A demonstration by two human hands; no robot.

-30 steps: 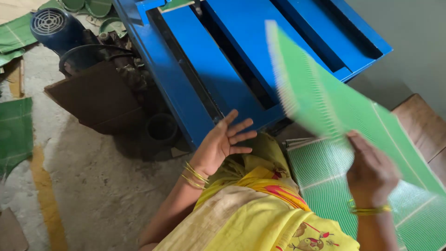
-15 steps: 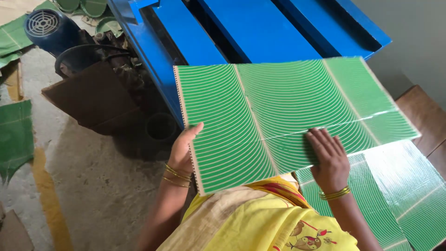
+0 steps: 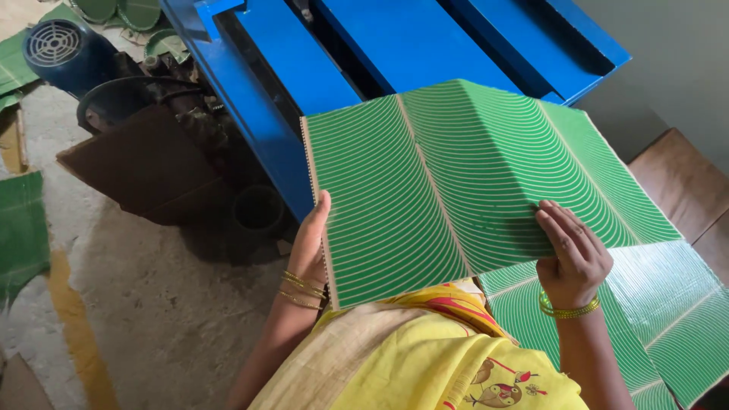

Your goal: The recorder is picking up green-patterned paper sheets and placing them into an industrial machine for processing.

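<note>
A green sheet [image 3: 471, 190] spans both hands, its long axis running left to right. The left hand [image 3: 310, 247] clasps its left edge; the right hand [image 3: 573, 254] grips its near edge. Beyond the hands stands a blue machine [image 3: 395, 45].

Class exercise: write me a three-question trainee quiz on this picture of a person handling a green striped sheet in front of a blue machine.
1. True or false: the left hand holds the green striped sheet by its left edge.
2. What colour is the machine behind the sheet?
3. The right hand rests on: A) the sheet's lower right part, B) the round motor, C) the floor.

Key: 1 true; 2 blue; 3 A.
</note>
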